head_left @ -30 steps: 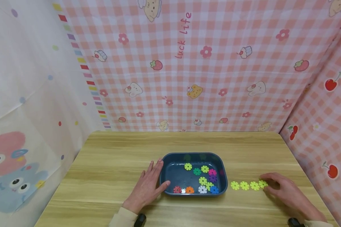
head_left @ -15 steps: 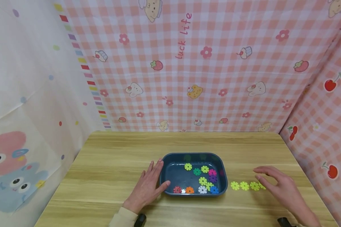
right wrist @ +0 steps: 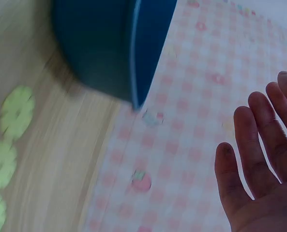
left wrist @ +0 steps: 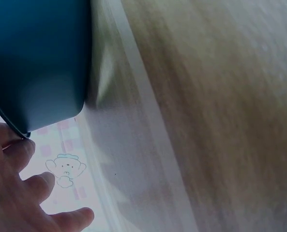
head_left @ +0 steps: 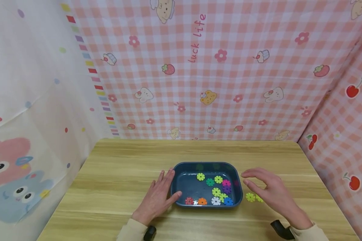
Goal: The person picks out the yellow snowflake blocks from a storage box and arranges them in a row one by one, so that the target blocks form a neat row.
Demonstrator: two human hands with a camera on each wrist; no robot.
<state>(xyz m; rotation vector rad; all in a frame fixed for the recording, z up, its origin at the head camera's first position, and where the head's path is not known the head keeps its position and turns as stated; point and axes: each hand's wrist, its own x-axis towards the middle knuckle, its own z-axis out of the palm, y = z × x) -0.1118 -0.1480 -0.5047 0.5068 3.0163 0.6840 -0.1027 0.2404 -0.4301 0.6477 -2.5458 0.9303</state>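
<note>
A dark blue tray [head_left: 189, 189] stands on the table with several notched snowflake discs inside, among them a white disc [head_left: 216, 201], an orange disc [head_left: 202, 201] and a purple disc [head_left: 227, 189]. My left hand [head_left: 155, 198] rests against the tray's left end, fingers spread at the rim and thumb over its front corner. Just off the right end hovers my right hand [head_left: 269, 190], holding nothing, fingers gently bent with thumb apart. Below it lies a row of yellow-green discs [head_left: 250, 197], partly hidden by this hand; the right wrist view shows several yellow-green discs [right wrist: 17, 112] edge to edge.
The wood-grain table [head_left: 123, 160] extends around the tray. A pink checked cloth [head_left: 181, 83] hangs behind its far edge, and cloth also hangs at both sides. Black wrist straps [head_left: 149, 233] sit on both wrists.
My right hand has let go of the rightmost yellow-green disc, lifted, and moved left along the row to the tray's right end. The left hand stays at the tray.
</note>
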